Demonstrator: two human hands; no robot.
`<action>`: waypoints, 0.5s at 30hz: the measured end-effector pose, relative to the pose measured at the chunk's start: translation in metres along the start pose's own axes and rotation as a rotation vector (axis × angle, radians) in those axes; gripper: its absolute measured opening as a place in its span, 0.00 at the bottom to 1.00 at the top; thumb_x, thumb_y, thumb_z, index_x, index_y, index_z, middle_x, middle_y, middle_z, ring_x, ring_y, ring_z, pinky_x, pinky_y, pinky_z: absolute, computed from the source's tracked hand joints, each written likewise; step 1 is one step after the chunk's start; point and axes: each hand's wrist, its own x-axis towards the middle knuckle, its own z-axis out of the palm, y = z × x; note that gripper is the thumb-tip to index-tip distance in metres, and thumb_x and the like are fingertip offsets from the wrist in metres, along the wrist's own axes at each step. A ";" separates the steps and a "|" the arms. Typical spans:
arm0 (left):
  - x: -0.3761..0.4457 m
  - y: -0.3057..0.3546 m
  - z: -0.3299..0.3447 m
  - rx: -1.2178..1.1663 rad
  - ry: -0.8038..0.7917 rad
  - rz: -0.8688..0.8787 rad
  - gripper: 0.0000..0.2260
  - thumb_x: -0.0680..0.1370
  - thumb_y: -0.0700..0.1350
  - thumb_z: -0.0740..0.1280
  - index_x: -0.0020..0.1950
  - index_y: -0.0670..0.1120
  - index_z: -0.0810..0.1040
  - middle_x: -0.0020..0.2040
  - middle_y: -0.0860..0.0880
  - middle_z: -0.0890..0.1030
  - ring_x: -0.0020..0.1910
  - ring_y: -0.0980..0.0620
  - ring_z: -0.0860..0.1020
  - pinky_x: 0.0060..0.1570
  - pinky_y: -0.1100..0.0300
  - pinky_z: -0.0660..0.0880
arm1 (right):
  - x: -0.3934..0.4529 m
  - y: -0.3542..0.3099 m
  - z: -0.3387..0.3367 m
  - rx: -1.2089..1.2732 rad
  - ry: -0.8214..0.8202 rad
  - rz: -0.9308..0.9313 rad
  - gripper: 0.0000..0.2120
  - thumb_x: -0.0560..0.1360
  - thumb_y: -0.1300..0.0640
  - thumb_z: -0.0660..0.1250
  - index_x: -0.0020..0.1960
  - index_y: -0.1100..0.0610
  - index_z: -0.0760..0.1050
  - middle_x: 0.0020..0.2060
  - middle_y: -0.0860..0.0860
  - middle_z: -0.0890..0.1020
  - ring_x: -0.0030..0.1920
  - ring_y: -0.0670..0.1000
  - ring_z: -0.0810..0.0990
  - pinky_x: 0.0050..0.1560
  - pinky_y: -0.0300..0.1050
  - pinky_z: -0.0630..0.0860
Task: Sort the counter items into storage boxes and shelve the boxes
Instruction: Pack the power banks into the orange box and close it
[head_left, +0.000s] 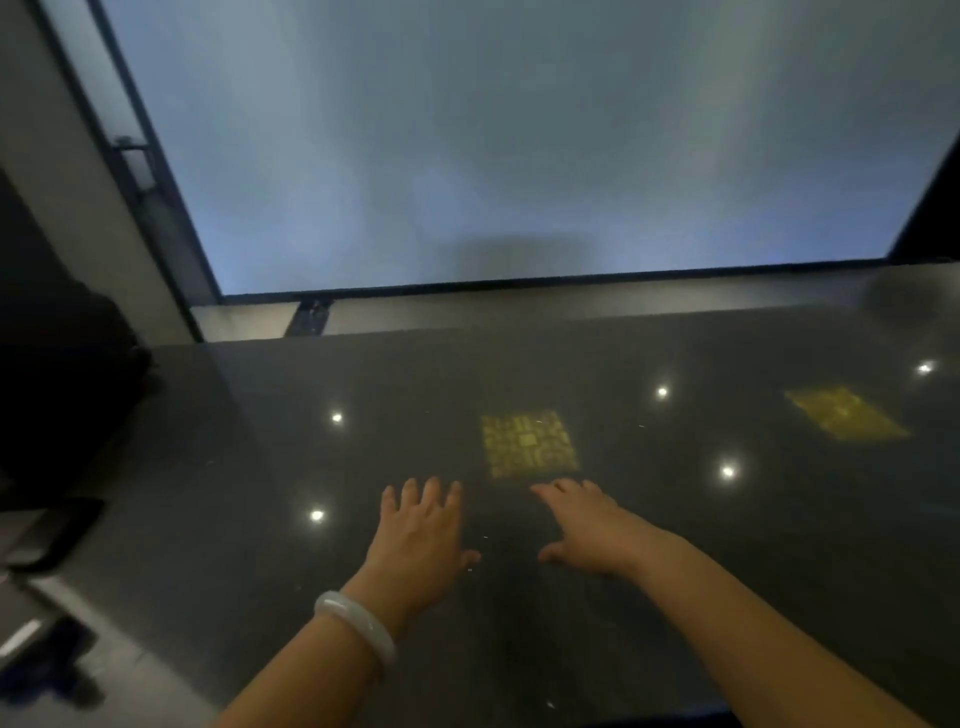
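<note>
Dark glossy counter (675, 571) w/ light spots and two yellow patterned reflections. Left hand (418, 535) and right hand (587, 525) lie flat on it, side by side, apart — fingers straight, slightly spread, holding nothing. Pale bangle (358, 631) on left wrist. Storage boxes, counter items — not visible.
</note>
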 end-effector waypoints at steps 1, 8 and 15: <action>-0.001 -0.022 0.003 -0.007 -0.004 -0.034 0.39 0.77 0.64 0.60 0.79 0.47 0.48 0.77 0.43 0.55 0.76 0.40 0.53 0.74 0.41 0.51 | 0.018 -0.019 -0.001 -0.011 -0.007 -0.026 0.40 0.74 0.46 0.70 0.78 0.53 0.52 0.73 0.53 0.61 0.72 0.58 0.60 0.72 0.54 0.60; -0.029 -0.146 0.027 -0.087 -0.001 -0.282 0.39 0.75 0.64 0.63 0.78 0.48 0.51 0.76 0.44 0.59 0.75 0.41 0.56 0.73 0.41 0.52 | 0.110 -0.140 0.009 -0.008 -0.097 -0.239 0.40 0.73 0.47 0.71 0.77 0.51 0.53 0.74 0.52 0.61 0.73 0.57 0.59 0.72 0.53 0.61; -0.081 -0.208 0.052 -0.159 0.004 -0.624 0.39 0.73 0.65 0.64 0.77 0.50 0.53 0.75 0.45 0.59 0.74 0.41 0.57 0.72 0.42 0.54 | 0.161 -0.230 0.026 -0.105 -0.202 -0.470 0.38 0.73 0.46 0.70 0.77 0.53 0.55 0.73 0.54 0.63 0.72 0.58 0.61 0.71 0.53 0.62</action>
